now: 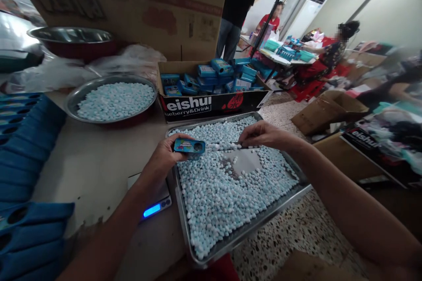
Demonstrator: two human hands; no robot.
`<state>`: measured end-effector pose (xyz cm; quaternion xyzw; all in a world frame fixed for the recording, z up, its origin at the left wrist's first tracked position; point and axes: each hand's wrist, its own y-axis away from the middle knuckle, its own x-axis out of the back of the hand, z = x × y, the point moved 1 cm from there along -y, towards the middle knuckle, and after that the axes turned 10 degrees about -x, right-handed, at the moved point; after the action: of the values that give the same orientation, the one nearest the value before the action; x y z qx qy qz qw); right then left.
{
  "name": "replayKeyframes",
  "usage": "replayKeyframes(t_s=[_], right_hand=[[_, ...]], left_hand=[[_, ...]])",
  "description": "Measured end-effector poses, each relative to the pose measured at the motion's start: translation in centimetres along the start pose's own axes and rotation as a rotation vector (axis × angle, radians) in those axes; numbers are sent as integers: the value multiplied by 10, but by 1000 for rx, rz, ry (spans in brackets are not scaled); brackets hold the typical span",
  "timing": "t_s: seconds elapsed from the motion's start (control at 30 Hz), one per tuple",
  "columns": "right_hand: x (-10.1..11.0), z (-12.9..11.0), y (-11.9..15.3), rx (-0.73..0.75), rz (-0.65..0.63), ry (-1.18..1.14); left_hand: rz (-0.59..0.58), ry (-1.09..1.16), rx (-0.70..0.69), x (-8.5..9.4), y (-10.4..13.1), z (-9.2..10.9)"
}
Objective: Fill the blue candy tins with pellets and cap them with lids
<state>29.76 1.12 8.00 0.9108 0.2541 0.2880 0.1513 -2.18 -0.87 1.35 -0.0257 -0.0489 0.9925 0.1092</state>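
My left hand (168, 151) grips a small blue candy tin (189, 145) with a round dark hole in its top face, tilted over the left side of a metal tray (195, 260). Blue and white round candies (217, 202) cover most of the tray, apart from a bare pale patch near its middle. Across the tray runs a narrow dark strip (226, 145) with candies along it, its left end close to the tin. The fingers of my right hand (260, 135) are pinched together on this strip; their tips are partly hidden.
Behind the tray stands a carton (214, 107) full of blue tins. A metal bowl of candies (70, 105) is at left, beside rows of blue containers (39, 140). A lit digital scale (166, 202) lies left of the tray. Other people work in the background.
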Motion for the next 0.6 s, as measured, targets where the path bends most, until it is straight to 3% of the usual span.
replayKeyframes(t_s=[0.1, 0.27, 0.37, 0.47, 0.6], right_hand=[[0, -10, -3, -16, -5, 13], [2, -34, -6, -8, 17, 227], [9, -36, -5, -42, 14, 279], [8, -16, -4, -110, 12, 174], [-18, 28, -9, -158, 49, -139]], left_hand=[[-7, -51, -27, -1, 2, 3], [-90, -194, -89, -10, 2, 1], [-107, -238, -108, -15, 1, -2], [-115, -188, -69, -18, 1, -3], [-92, -30, 32, -17, 5, 1]])
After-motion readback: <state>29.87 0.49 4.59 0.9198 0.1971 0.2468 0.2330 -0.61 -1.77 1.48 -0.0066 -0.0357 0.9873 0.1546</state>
